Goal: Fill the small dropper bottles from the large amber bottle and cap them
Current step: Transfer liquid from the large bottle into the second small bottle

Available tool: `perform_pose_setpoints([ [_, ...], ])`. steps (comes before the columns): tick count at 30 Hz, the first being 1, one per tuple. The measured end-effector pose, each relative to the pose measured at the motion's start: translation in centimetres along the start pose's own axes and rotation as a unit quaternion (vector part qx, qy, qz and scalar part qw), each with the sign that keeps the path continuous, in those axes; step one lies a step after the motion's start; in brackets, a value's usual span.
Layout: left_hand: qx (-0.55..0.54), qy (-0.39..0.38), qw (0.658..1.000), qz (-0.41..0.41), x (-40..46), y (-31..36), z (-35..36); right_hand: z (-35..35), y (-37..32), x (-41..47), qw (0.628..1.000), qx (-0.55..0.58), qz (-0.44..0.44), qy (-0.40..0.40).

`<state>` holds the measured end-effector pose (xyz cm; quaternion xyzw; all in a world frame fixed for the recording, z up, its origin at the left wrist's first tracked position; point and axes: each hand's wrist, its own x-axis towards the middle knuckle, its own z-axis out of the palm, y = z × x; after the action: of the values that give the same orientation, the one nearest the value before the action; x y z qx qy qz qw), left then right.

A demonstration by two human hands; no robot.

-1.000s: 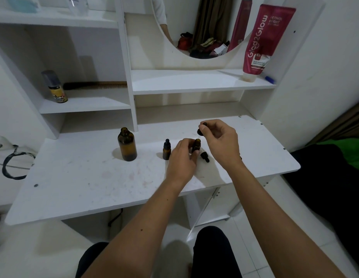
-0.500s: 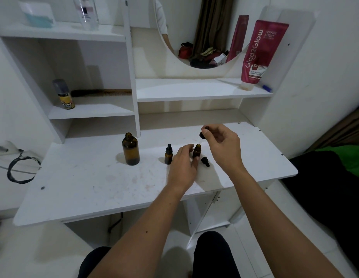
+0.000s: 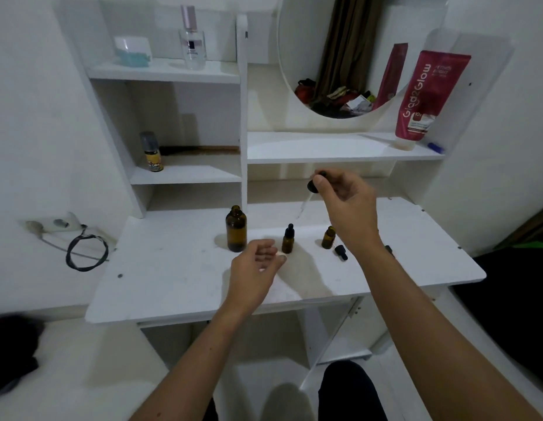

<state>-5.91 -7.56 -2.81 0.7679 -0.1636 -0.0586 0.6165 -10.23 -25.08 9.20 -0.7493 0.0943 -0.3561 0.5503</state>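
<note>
The large amber bottle (image 3: 236, 229) stands uncapped on the white desk (image 3: 173, 278). To its right stands a small amber dropper bottle (image 3: 288, 240) with its black cap on. Further right, a second small bottle (image 3: 328, 237) stands open. A loose black dropper cap (image 3: 341, 252) lies on the desk just in front of it. My right hand (image 3: 344, 199) is raised above the open bottle and pinches a black dropper cap (image 3: 313, 184) whose glass pipette hangs down and left. My left hand (image 3: 254, 270) hovers empty, fingers loosely curled, in front of the large bottle and the capped one.
Shelves rise behind the desk, with a small spray can (image 3: 152, 153) on the left, a perfume bottle (image 3: 191, 39) on top and a red tube (image 3: 423, 98) beside a round mirror (image 3: 340, 56). A cable coil (image 3: 86, 253) hangs at the left wall. My knees are under the desk.
My left hand let go of the open small bottle and drew back to the left. My right hand lifted the dropper cap higher. The camera tilted upward.
</note>
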Motion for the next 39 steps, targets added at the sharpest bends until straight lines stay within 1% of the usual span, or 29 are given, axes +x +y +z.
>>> perform_pose_setpoints([
  [4,0.005,0.091,0.996,-0.024,0.7,-1.1,-4.6,3.6,-1.3,0.3,0.997,0.071,0.015,-0.012],
  [7,0.024,0.115,0.993,-0.030,1.4,-1.6,-6.6,6.2,-1.9,0.5,0.995,0.092,0.004,-0.029],
  [9,0.035,0.114,0.992,-0.027,2.1,-1.8,-7.2,7.5,-2.1,0.7,0.995,0.097,0.000,-0.035],
  [14,0.056,0.077,0.995,-0.013,3.3,-1.7,-6.8,9.4,-1.8,0.9,0.995,0.095,0.000,-0.034],
  [19,0.060,0.070,0.996,-0.004,3.7,-1.9,-6.7,10.6,-0.9,0.9,0.997,0.047,0.001,-0.062],
  [24,0.066,0.073,0.995,0.003,3.8,-2.0,-6.7,12.0,0.3,0.3,0.993,-0.024,0.029,-0.108],
  [28,0.072,0.073,0.995,0.003,3.8,-2.2,-6.6,12.7,1.2,0.2,0.992,-0.056,0.054,-0.101],
  [33,0.083,0.074,0.994,0.003,3.8,-2.3,-6.6,13.2,1.4,-0.1,0.991,-0.059,0.073,-0.097],
  [39,0.090,0.065,0.994,0.009,3.7,-2.3,-6.7,12.6,0.6,0.2,0.991,-0.036,0.063,-0.114],
])
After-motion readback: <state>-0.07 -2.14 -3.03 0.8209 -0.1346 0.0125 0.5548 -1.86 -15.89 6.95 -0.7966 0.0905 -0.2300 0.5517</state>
